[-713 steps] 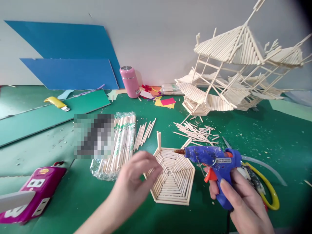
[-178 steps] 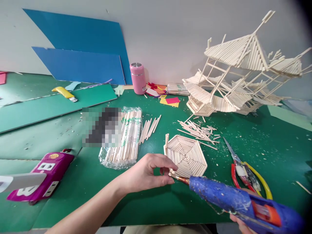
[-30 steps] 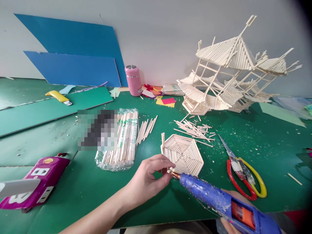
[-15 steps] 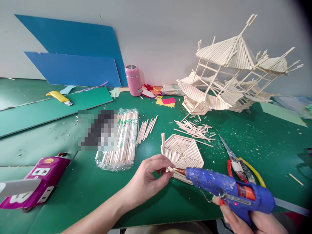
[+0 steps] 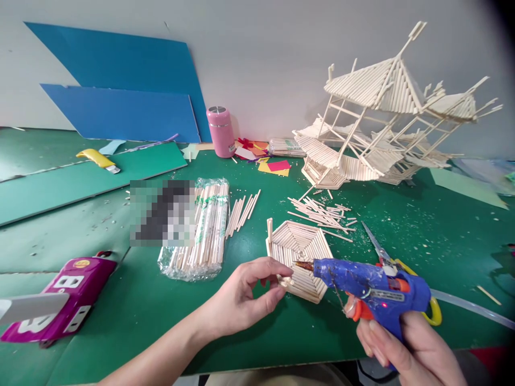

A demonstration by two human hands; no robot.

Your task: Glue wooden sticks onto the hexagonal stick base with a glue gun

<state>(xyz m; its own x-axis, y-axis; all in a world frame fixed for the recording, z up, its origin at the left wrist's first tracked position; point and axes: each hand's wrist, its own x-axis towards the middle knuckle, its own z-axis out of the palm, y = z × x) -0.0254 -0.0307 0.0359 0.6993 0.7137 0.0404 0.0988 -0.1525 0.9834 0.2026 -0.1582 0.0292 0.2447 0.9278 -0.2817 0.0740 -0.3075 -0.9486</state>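
Note:
My left hand [image 5: 251,292] pinches a small bundle of wooden sticks [image 5: 285,281], seen by its pale ends, beside the left edge of a hexagonal panel of wooden sticks [image 5: 301,249]. One short post stands up at the panel's upper left corner. In my right hand [image 5: 406,343] is a blue hot glue gun [image 5: 370,284] with an orange trigger and a lit red light. Its coppery nozzle points left, over the panel, a little apart from the bundle. A clear glue stick [image 5: 475,308] trails from the gun's back.
Loose sticks [image 5: 322,217] lie behind the panel. Scissors [image 5: 378,244] and yellow-handled pliers [image 5: 434,311] lie to the right, partly behind the gun. A stick-built pavilion model [image 5: 362,123] stands at the back. Left are bagged sticks [image 5: 209,230] and a purple power strip [image 5: 68,295].
The glue gun has moved up and to the right, so its nozzle has come away from the stick ends. My left hand stays nearly in place.

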